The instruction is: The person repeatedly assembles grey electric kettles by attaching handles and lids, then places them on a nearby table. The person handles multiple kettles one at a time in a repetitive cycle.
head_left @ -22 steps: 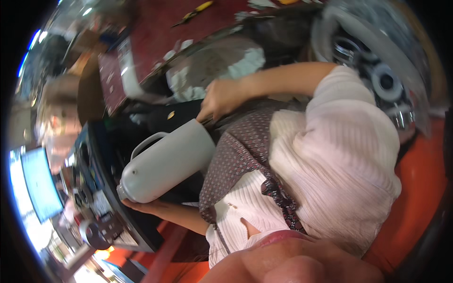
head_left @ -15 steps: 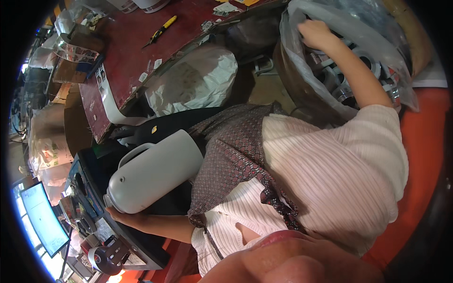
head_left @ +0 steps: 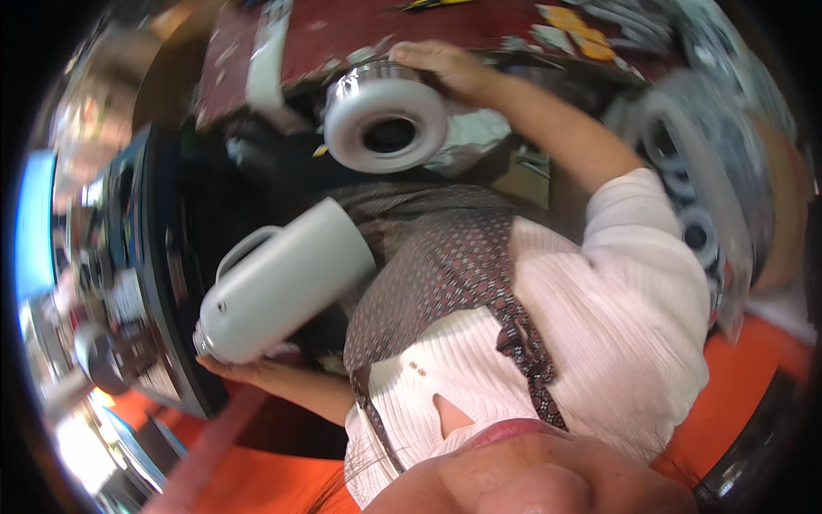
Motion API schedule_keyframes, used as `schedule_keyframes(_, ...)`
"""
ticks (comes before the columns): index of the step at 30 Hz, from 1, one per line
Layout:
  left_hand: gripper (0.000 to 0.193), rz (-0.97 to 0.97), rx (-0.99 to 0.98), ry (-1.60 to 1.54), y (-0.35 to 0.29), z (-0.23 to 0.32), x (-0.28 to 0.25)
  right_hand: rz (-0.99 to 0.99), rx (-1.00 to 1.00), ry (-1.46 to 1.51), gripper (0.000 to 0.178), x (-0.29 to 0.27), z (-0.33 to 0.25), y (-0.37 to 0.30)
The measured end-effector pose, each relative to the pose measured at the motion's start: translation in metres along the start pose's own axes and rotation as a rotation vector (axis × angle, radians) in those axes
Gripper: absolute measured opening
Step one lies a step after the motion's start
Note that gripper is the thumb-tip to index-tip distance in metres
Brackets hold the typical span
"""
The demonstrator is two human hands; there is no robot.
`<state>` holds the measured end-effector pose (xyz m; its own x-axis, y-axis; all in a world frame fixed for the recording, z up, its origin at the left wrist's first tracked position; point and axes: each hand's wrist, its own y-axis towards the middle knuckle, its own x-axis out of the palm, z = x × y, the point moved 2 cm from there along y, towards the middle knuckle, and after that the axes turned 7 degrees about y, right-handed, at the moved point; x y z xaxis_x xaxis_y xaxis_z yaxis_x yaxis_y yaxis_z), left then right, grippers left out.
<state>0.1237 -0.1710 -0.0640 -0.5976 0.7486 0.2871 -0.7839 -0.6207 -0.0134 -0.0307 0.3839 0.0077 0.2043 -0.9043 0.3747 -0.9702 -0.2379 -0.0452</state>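
A pale grey-green thermos jug with a side handle lies tilted over my lap, its narrow neck pointing to the lower left. My left hand is closed around the neck end from below, with most of its fingers hidden by the jug. Up in front of me, my right hand grips a round white ring part by its shiny see-through band. A dark hole shows in the middle of that part, which is held apart from the jug. Its exact kind is not clear.
At the right stands a plastic-lined bin holding more white rings. A worn red table with scraps and a label strip runs along the far side. To the left are a dark cabinet and a blurred screen.
My right hand has come out of the bin and moved left, now carrying the white ring part. The view has turned, while the jug stays in my left hand.
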Motion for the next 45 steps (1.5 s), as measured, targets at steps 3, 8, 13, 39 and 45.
schedule_keyframes(3, 0.070, 0.240, 0.081, 0.088, -0.030, 0.012, -0.029, 0.263, 0.438, 0.227, 0.031, 0.029, 0.123, 0.052)
schedule_keyframes(8, 0.067, 0.359, 0.147, -0.047, -0.072, 0.029, -0.035, 0.258, -0.651, -0.683, 0.035, 0.003, 0.147, 0.046)
schedule_keyframes(13, 0.076, 0.308, 0.093, -0.030, -0.069, 0.007, -0.004, -0.524, -0.820, -1.229, 0.062, 0.039, 0.118, 0.022)
schedule_keyframes(39, 0.075, 0.285, 0.192, -0.179, -0.046, 0.065, 0.070, -0.243, -0.472, -0.160, 0.066, 0.131, 0.068, 0.039)
schedule_keyframes(45, 0.080, 0.272, 0.266, -0.084, -0.017, 0.039, 0.061, -0.069, -0.254, -0.130, 0.056, 0.119, 0.042, 0.053)
